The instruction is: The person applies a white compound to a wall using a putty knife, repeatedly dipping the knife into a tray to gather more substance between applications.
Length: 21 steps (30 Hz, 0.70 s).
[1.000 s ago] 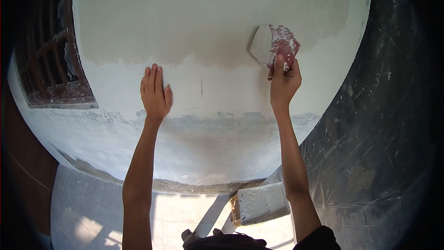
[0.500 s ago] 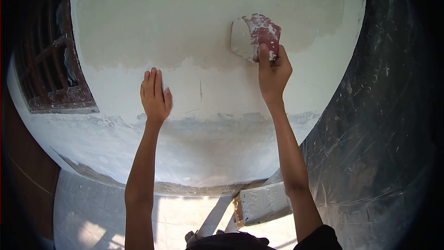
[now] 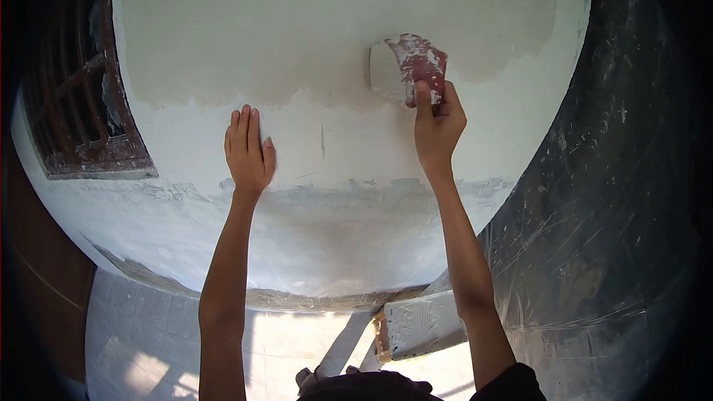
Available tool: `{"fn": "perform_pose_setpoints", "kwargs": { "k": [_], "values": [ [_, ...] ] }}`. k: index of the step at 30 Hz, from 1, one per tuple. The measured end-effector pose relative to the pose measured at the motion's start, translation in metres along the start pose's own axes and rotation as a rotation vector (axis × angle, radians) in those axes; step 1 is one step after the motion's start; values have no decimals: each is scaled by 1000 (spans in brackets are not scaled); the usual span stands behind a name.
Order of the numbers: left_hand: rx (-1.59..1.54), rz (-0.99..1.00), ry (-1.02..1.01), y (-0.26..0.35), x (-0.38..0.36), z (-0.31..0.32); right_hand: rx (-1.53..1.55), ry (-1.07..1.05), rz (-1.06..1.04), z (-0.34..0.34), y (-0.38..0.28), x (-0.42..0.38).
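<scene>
My right hand (image 3: 440, 125) grips a red putty scraper (image 3: 425, 67) smeared with white putty, thumb on its near side. The scraper lies against the upper part of the wall (image 3: 327, 148), just above the ragged line between a damp-looking beige coat and the whiter surface below. My left hand (image 3: 249, 151) rests flat on that white surface, fingers together and stretched upward, thumb out to the side. It holds nothing. Between the two hands the wall shows a short vertical scratch (image 3: 323, 142).
A brown barred window frame (image 3: 96, 104) is set in the wall at left. Dark plastic sheeting (image 3: 594, 200) hangs along the right. Below stands a block-like box (image 3: 420, 325) crusted with white material, on the sunlit tiled floor (image 3: 297, 334).
My right hand and the scraper have slid a little way down the wall. My left hand stays in almost the same place.
</scene>
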<state>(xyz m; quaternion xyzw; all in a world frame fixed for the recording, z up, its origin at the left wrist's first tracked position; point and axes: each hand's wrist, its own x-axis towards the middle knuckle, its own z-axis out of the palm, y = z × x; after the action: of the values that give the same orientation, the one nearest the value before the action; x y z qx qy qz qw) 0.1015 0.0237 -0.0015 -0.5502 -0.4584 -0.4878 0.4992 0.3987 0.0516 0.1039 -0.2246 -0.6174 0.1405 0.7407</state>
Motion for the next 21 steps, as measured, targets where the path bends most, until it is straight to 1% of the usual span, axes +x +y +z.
{"fn": "perform_pose_setpoints", "kwargs": {
  "k": [1,3,4,7,9,11,12,13,15,16,17,19,21],
  "values": [
    [-8,5,10,0,0,0,-92,-148,12,9,-2,-12],
    [-6,9,12,1,0,0,-191,-231,-109,25,7,-24],
    [-2,18,13,0,0,0,-238,-205,-80,25,13,-23],
    [5,4,7,0,0,0,-287,65,-83,3,25,-4],
    [12,-6,5,1,0,0,-316,290,-55,-13,20,6],
    [14,-13,-5,0,-2,-1,-205,419,-26,-16,9,4],
    [3,-12,-24,0,-3,-1,-86,392,-1,-9,3,-1],
    [-11,-9,-43,0,-3,-1,-83,393,-1,2,4,-5],
    [-15,0,-36,0,-2,0,39,369,-232,16,10,-12],
    [-17,8,-28,-1,-2,-1,78,313,-125,13,10,-19],
    [-16,12,-30,-2,-3,-1,80,316,-122,10,9,-21],
    [-9,4,-34,-1,-3,0,187,363,-123,6,-5,-18],
    [-2,-5,-14,0,-1,1,221,220,-107,11,-8,-15]
  ]
}}
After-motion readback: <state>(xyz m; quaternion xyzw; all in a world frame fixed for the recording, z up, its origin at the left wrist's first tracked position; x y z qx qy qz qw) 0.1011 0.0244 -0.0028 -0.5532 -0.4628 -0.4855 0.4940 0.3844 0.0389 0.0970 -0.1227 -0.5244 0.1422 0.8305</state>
